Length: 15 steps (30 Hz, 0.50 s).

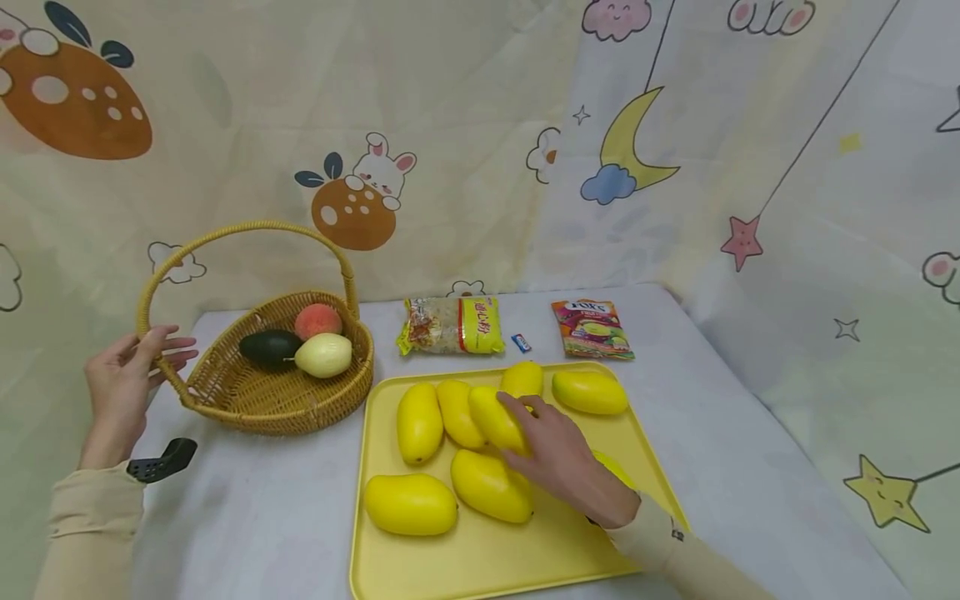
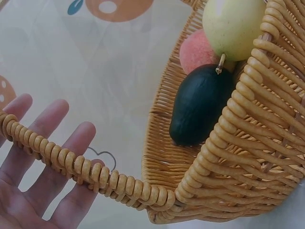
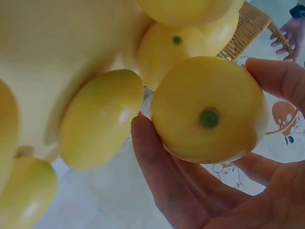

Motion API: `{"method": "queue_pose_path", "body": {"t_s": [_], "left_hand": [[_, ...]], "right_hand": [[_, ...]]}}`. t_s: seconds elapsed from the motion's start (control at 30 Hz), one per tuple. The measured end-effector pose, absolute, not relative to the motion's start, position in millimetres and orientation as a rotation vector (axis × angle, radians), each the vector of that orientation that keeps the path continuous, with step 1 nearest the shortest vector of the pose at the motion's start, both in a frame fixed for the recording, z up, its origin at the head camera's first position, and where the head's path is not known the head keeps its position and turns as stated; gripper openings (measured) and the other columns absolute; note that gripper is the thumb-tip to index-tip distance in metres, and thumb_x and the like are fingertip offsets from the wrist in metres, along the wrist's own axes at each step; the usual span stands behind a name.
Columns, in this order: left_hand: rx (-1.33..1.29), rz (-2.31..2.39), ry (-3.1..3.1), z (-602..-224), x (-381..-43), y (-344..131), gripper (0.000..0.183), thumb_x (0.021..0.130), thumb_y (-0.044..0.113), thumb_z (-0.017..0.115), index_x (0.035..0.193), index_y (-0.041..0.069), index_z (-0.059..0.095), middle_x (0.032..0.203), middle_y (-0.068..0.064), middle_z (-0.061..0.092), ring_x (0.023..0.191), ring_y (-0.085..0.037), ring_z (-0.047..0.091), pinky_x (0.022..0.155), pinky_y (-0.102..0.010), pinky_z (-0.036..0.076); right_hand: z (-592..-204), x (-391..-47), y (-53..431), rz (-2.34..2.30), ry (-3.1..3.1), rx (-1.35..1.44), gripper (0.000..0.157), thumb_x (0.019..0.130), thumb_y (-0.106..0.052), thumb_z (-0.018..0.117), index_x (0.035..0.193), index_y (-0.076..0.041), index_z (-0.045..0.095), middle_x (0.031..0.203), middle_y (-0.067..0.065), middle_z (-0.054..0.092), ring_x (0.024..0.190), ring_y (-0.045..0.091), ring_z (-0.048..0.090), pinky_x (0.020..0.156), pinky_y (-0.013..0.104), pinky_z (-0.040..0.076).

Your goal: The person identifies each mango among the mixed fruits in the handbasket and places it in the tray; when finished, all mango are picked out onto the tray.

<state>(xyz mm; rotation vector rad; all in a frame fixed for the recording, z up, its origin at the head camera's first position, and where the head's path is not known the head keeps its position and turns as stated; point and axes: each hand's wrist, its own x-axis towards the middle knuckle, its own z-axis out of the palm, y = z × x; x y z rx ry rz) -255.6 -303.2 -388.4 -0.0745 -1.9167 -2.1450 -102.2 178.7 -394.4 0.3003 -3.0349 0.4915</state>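
Observation:
My right hand [image 1: 558, 454] grips a yellow mango [image 1: 495, 419] over the yellow tray [image 1: 480, 573]. In the right wrist view the thumb and fingers reach round the sides of this mango [image 3: 209, 88], its green stem end facing the camera. Several other mangoes lie on the tray, such as one at front left [image 1: 411, 505]. On the left, my left hand [image 1: 123, 387] is at the handle [image 1: 247, 227] of a wicker basket [image 1: 277, 421]. Its fingers extend loosely behind the handle in the left wrist view. The basket holds a peach [image 1: 318, 321], a pale green pear [image 1: 324, 356] and a dark green, pear-shaped fruit [image 2: 200, 105].
Behind the tray lie a clear and yellow food packet [image 1: 453, 326], a small blue-and-white wrapped piece [image 1: 521, 342] and a FOX'S candy bag [image 1: 592, 329]. A white cloth covers the table [image 1: 735, 483]. Printed fabric [image 1: 480, 125] hangs behind and at the sides.

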Motion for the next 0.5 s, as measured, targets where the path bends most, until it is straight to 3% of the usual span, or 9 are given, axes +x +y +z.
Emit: {"method": "queue_pose_path", "body": {"t_s": [0.5], "left_hand": [[-0.086, -2.148, -1.916, -387.1, -253.5, -300.7, 0.022, 0.093, 0.023, 0.063, 0.109, 0.009, 0.067, 0.085, 0.008, 0.074, 0.073, -0.003, 0.071, 0.063, -0.012, 0.054]], "right_hand": [[-418.1, -65.5, 197.4, 0.34, -3.067, 0.122, 0.065, 0.079, -0.027, 0.077, 0.137, -0.014, 0.05, 0.119, 0.016, 0.056, 0.091, 0.028, 0.06, 0.068, 0.04, 0.054]]}}
